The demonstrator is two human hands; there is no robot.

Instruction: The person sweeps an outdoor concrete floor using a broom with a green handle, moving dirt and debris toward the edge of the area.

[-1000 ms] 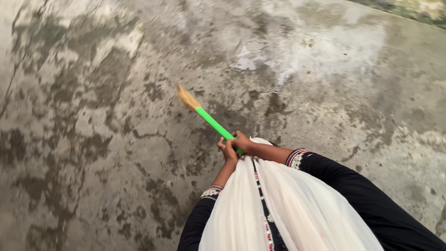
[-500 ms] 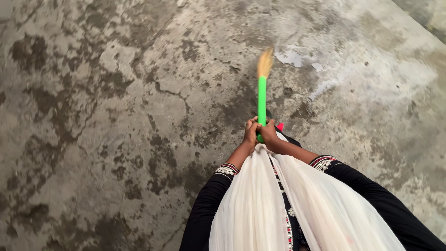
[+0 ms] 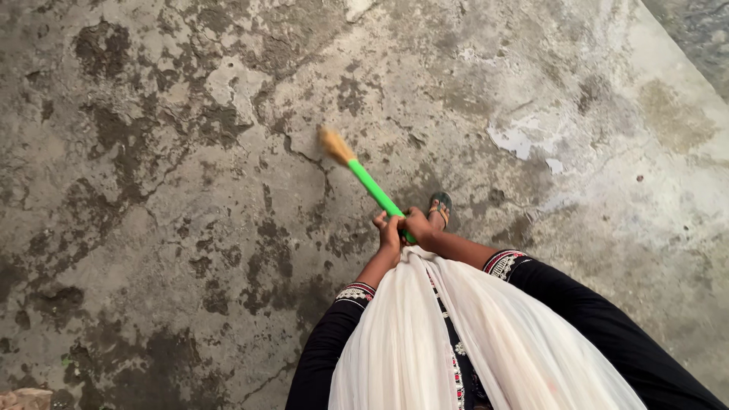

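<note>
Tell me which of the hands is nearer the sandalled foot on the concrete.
Right. The right hand grips the green broom handle just beside the sandalled foot. The left hand holds the same handle on the far side, farther from the foot.

The straw head of the green-handled broom is smeared by motion blur, so its bristles cannot be told apart. The handle's lower end is hidden inside the left hand and right hand. A sandalled foot shows only its front; the rest is behind the right forearm. The white scarf and black sleeves run off the bottom edge.
</note>
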